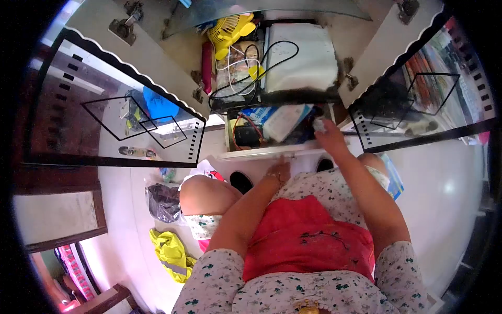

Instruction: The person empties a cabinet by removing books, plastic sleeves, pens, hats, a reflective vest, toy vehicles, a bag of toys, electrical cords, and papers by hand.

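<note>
An open drawer (pixel 261 153) juts out below the cabinet shelf. Inside it lie a black box-like item (pixel 247 137) with a red cable, a blue-and-white packet (pixel 285 121) and dark things at the right. My right hand (pixel 330 137) is over the drawer's right end, its fingers closed round a small crumpled whitish item (pixel 319 124). Below the drawer front, my left hand (pixel 281 168) touches or nearly touches its edge; its fingers are mostly hidden. On the shelf above are a yellow plastic item (pixel 230 32), black and white cables and a large white packet (pixel 300 57).
Glass-panelled doors stand open at left (pixel 117 115) and right (pixel 426 83). On the floor at the left are a dark plastic bag (pixel 163 201) and a yellow cloth (pixel 170 254). A blue-and-white packet (pixel 392 178) lies beside the right knee.
</note>
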`<action>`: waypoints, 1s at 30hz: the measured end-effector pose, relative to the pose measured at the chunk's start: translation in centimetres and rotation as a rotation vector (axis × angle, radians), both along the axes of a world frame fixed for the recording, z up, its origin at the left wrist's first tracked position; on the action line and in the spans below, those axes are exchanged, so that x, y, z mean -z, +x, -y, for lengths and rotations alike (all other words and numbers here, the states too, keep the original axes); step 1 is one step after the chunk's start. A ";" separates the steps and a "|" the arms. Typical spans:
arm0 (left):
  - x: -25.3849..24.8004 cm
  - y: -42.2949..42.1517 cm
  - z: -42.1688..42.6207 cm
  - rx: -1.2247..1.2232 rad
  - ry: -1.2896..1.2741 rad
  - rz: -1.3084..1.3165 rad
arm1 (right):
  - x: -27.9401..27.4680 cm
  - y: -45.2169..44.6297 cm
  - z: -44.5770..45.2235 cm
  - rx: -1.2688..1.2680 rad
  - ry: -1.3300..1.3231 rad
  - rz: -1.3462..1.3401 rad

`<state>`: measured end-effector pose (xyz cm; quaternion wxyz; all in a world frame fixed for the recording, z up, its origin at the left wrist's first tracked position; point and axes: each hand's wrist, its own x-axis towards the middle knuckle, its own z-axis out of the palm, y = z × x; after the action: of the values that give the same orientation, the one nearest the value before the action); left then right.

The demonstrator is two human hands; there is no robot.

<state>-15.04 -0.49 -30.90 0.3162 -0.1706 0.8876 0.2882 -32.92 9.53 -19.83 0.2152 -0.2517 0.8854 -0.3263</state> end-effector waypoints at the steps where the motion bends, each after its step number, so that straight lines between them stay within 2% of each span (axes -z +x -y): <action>1: 0.8 0.3 -0.1 -0.008 0.003 0.006 | 0.9 0.3 0.0 -0.081 -0.079 0.040; 3: 1.8 0.6 -0.2 0.066 -0.014 -0.084 | 1.4 1.1 0.0 -0.161 -0.162 0.087; 5: 2.2 0.8 -0.4 0.035 -0.021 -0.146 | 0.3 1.8 0.1 -0.361 -0.024 -0.083; 9: -0.8 0.1 -1.3 -0.087 -0.065 -0.217 | -2.4 3.3 0.4 -0.400 0.067 -0.089; 10: 1.9 0.2 -1.6 -0.091 -0.064 -0.215 | -2.7 3.5 0.4 -0.396 0.137 -0.150; 11: 6.8 0.4 -1.8 0.057 -0.219 -0.341 | -2.9 3.7 0.4 -0.390 0.205 -0.211; 13: 7.0 0.3 -1.9 0.208 -0.374 -0.465 | -3.2 3.8 0.5 -0.420 0.247 -0.224; 15: -1.0 -0.7 -2.0 -0.179 -0.213 -0.386 | -3.4 3.8 0.2 -0.451 0.290 -0.240; 17: -2.0 -1.0 -2.0 -0.245 -0.183 -0.407 | -3.7 4.2 -0.9 -0.542 0.078 -0.258; 18: -2.0 -1.1 -1.9 -0.311 -0.156 -0.427 | -4.6 4.5 -1.4 -0.546 0.081 -0.257; 20: -1.8 -1.5 -1.5 -0.290 -0.130 -0.404 | -7.9 5.4 -2.3 -0.572 -0.126 -0.288; 22: -1.1 -1.6 -1.3 -0.267 -0.110 -0.382 | -10.3 5.7 -4.3 -0.566 -0.167 -0.381; 24: -0.4 -1.8 -1.0 -0.246 -0.230 -0.546 | -12.8 5.7 -6.3 -0.558 -0.215 -0.482; 25: -0.5 -2.0 -0.8 -0.249 -0.238 -0.549 | -14.0 5.7 -7.3 -0.527 -0.173 -0.521; 28: -1.2 -2.1 -0.4 -0.221 -0.279 -0.557 | -14.1 5.4 -10.0 -0.489 -0.161 -0.571; 30: -2.6 -2.5 0.0 -0.317 -0.221 -0.560 | -14.0 5.5 -10.9 -0.479 -0.189 -0.583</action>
<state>-17.50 -0.48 -28.26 -0.0089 -0.2541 0.9282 0.2715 -27.42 20.44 -5.88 0.0007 -0.5522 0.7916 -0.2616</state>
